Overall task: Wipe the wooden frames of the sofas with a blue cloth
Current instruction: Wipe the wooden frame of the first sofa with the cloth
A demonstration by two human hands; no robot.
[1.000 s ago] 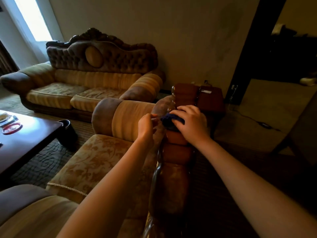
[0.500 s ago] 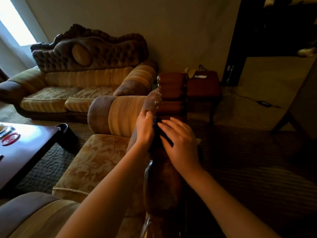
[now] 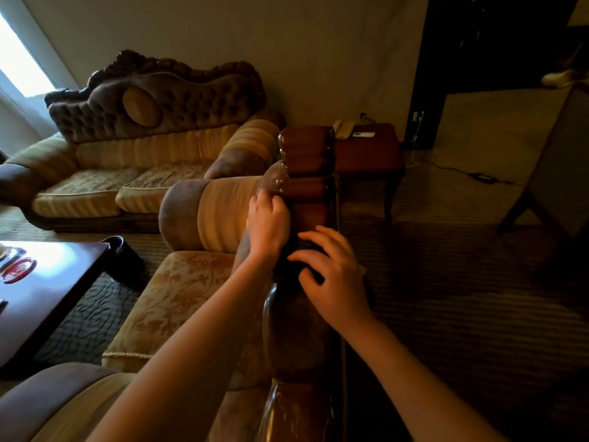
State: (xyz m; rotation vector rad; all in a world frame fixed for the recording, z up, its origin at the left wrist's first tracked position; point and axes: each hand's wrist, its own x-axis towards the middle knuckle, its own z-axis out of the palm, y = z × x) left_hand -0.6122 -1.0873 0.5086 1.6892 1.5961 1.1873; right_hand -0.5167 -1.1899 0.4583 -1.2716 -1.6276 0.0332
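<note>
The near sofa's glossy wooden back frame (image 3: 298, 333) runs from the bottom centre up to its rounded end. A dark blue cloth (image 3: 287, 263) lies on top of it, mostly covered by my hands. My right hand (image 3: 331, 275) lies spread over the cloth and presses it onto the wood. My left hand (image 3: 268, 228) sits at the frame's left edge with curled fingers, gripping the cloth's edge there. A second sofa (image 3: 143, 161) with a carved dark wooden crest stands against the far wall.
A dark coffee table (image 3: 54, 282) with a red ashtray (image 3: 17, 269) is at the left, a black bin (image 3: 122, 255) beside it. A wooden side table (image 3: 369, 157) holding a phone stands beyond the frame. A chair (image 3: 557, 173) and a floor cable (image 3: 478, 177) are at the right.
Both hands and the cloth have slid along the wooden frame towards me, away from its rounded far end. My right hand's fingers have spread out flatter over the cloth.
</note>
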